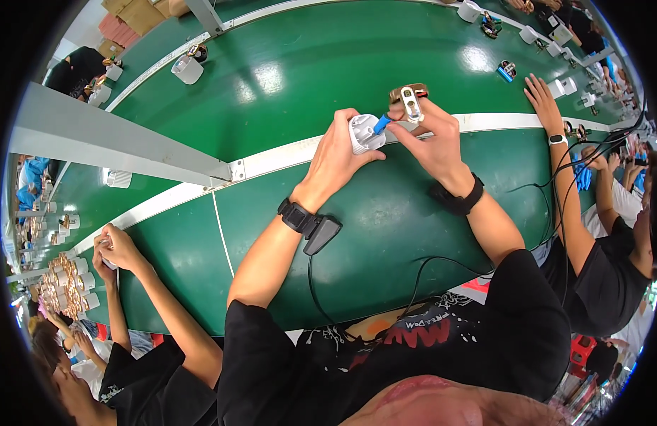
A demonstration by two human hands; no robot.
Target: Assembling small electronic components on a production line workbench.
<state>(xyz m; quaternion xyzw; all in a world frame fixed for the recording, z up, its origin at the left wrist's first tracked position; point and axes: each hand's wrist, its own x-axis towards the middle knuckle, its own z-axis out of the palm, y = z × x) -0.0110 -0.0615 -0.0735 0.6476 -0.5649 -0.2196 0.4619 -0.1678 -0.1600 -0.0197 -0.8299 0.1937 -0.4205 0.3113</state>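
Note:
My left hand (332, 156) is closed around a white ribbed plastic cup-shaped housing (364, 142), its open side turned toward my right hand. Between thumb and fingers, my right hand (438, 145) pinches a blue cylinder like a battery cell (382, 123), whose lower end is at the mouth of the housing. How far it reaches inside I cannot tell. A brown-and-copper round part with a pale oblong plate (412, 104) sits above the right fingers; its link to the blue cylinder is hidden by them. Both hands are above the white rail along the belt.
A green belt (307, 64) runs beyond the green table (343, 220). On it stand a white housing (187, 69) and a blue-celled part (506, 70). A grey post (123, 135) rises at left. Black cables (421, 277) trail from my wrists. Co-workers' arms (566, 167) reach in on both sides.

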